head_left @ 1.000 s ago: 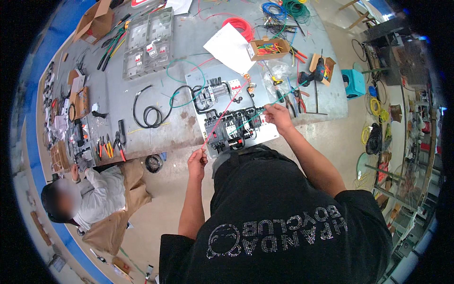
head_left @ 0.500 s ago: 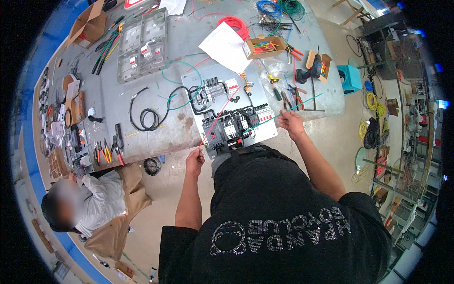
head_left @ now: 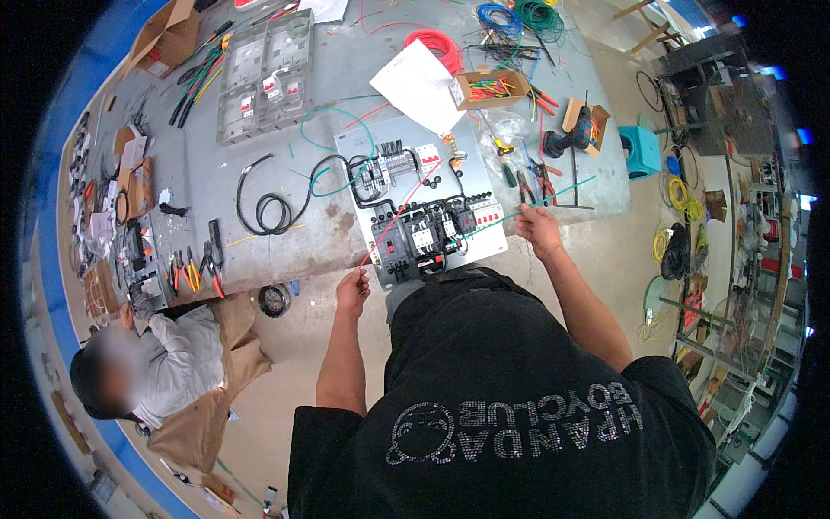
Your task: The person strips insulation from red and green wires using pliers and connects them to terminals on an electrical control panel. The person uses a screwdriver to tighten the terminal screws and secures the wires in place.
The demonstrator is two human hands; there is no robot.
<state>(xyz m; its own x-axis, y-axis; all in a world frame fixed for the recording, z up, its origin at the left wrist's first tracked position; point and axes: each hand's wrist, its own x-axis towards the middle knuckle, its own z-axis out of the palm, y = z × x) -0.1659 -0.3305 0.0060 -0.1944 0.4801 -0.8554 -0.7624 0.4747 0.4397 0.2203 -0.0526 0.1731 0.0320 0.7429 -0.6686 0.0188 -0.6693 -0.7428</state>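
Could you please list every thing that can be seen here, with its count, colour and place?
mounting panel: one, white, table front edge, carrying black breakers
red wire: one, from the panel to the left hand
green wire: one, from the panel past the right hand
black cable: one, coiled, left of the panel
paper sheet: one, white, behind the panel
cardboard box: one, brown, holding coloured pieces
stool: one, teal, right of the table
seated person: one, grey top, lower left
left hand: holding the red wire
right hand: holding the green wire
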